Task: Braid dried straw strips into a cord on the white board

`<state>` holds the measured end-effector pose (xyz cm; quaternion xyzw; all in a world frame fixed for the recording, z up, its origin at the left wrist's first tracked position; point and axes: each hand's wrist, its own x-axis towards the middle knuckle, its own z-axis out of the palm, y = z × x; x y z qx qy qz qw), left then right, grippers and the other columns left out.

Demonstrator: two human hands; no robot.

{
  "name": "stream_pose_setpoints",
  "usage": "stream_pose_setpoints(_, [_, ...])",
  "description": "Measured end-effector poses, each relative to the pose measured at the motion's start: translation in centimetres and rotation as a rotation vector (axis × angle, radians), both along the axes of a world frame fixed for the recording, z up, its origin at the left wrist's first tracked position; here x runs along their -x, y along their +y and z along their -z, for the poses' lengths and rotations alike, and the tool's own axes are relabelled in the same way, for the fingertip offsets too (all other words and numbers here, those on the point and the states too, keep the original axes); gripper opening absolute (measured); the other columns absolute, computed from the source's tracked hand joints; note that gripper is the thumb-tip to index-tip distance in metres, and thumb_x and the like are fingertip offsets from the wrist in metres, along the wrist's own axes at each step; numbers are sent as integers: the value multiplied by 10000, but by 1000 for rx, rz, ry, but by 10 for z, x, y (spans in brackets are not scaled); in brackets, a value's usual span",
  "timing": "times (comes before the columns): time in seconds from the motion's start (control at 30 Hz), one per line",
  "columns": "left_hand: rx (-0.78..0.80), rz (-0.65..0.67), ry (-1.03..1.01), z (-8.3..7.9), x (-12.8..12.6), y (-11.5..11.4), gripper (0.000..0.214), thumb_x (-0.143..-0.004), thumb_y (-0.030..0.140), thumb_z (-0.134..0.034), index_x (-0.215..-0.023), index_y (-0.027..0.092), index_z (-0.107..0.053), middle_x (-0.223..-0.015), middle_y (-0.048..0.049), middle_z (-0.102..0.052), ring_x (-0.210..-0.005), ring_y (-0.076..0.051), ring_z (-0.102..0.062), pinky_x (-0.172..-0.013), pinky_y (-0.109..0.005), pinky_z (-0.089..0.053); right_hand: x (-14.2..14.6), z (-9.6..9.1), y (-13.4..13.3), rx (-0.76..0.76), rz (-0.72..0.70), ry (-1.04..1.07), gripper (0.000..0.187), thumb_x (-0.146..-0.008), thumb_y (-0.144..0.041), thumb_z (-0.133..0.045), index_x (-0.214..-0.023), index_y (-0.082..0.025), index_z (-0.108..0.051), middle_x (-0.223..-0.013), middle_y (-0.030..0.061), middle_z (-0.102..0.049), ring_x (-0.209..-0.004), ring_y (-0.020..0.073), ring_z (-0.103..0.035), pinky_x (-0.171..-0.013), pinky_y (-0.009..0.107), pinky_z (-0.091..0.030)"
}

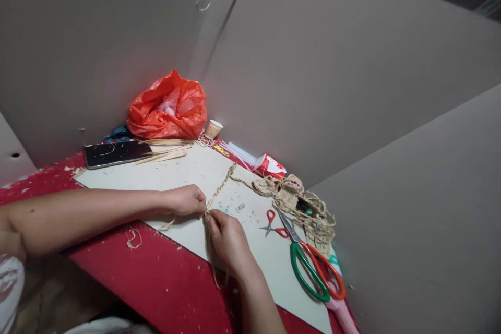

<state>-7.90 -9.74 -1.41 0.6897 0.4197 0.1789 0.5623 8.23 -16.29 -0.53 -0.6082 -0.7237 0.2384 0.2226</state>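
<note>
A thin braided straw cord (219,188) runs from between my hands up across the white board (183,175). My left hand (187,200) is closed, its fingers pinching the cord near its lower end. Right beside it, my right hand (227,237) also pinches the straw, thumb against fingers. Loose straw strands (210,250) hang below the right hand over the board's front edge. At the cord's far end, a strand leads right toward a pile of braided straw cord (305,209). The exact strands inside each pinch are hidden by the fingers.
Large scissors (309,266) with green and orange handles and small red scissors (275,224) lie to the right. A black phone (117,154), straw strips (166,154), an orange plastic bag (168,107), a paper cup (213,129) and a red-and-white packet (270,166) line the back by grey walls.
</note>
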Motion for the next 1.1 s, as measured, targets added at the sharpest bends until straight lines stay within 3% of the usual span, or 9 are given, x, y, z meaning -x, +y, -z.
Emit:
stream_pose_setpoints(0.37, [106, -25, -47, -7, 0, -4, 143, -617, 258, -500, -583, 138, -569, -466, 46, -436, -439, -72, -321, -445, -215, -232, 30, 0, -16, 57, 44, 22, 288, -891, -251, -355, -688, -184, -548, -659, 58, -642, -597, 178, -550, -546, 252, -335])
stream_pose_setpoints(0.57, [238, -53, -105, -14, -1, -9, 247, -672, 400, -568, -630, 157, -565, -364, 90, -292, -340, -59, -189, -381, -232, -116, 44, -9, -20, 86, 1, -432, 204, -844, -104, -417, -857, -128, -619, -728, 175, -691, -592, 247, -622, -538, 303, -297])
stream_pose_setpoints(0.7, [338, -74, -213, -13, -2, -11, 234, -644, 379, -606, -596, 159, -543, -338, 90, -306, -323, -49, -182, -372, -232, -89, 57, -26, -42, 147, -158, -498, 284, -763, 18, -429, -910, -104, -640, -750, 183, -695, -600, 251, -627, -510, 302, -287])
stream_pose_setpoints(0.77, [366, -74, -247, -11, -2, -11, 222, -636, 357, -606, -572, 166, -513, -344, 90, -312, -323, -46, -190, -368, -227, -91, 54, -37, -55, 206, -337, -361, 156, -816, -116, -493, -798, -156, -643, -706, 126, -684, -586, 232, -603, -498, 292, -297])
stream_pose_setpoints(0.83, [384, -78, -267, -10, -2, -11, 233, -631, 353, -608, -553, 174, -481, -349, 91, -309, -321, -44, -195, -363, -223, -96, 37, -45, -58, 279, -433, -109, 213, -829, -363, -561, -697, -205, -614, -687, 49, -660, -582, 188, -572, -499, 260, -333])
stream_pose_setpoints(0.9, [406, -87, -279, -10, -1, -12, 251, -627, 364, -611, -546, 180, -461, -347, 93, -300, -317, -44, -188, -358, -222, -97, 14, -46, -45, 142, -157, 143, 354, -861, -451, -477, -622, -202, -558, -582, 16, -571, -575, 165, -529, -517, 247, -364])
stream_pose_setpoints(0.97, [430, -96, -283, -13, -1, -13, 262, -625, 382, -616, -553, 183, -461, -345, 97, -289, -316, -45, -179, -356, -221, -99, -7, -41, -23, 27, 178, 351, 382, -856, -517, -447, -690, -194, -566, -596, 16, -547, -593, 165, -517, -539, 252, -397])
stream_pose_setpoints(1.03, [429, -104, -276, -16, 0, -13, 281, -625, 407, -626, -566, 182, -467, -349, 102, -282, -319, -46, -177, -355, -220, -103, -15, -33, -2, 165, 261, 544, 375, -792, -549, -542, -828, -182, -610, -743, 47, -610, -713, 188, -561, -574, 255, -439])
stream_pose_setpoints(1.1, [389, -84, -275, -20, -1, -13, 306, -643, 435, -624, -578, 175, -477, -371, 91, -330, -330, -45, -194, -361, -220, -110, -10, -25, 11, 371, 234, 744, 383, -765, -532, -599, -883, -168, -613, -781, 50, -622, -722, 177, -576, -590, 251, -462])
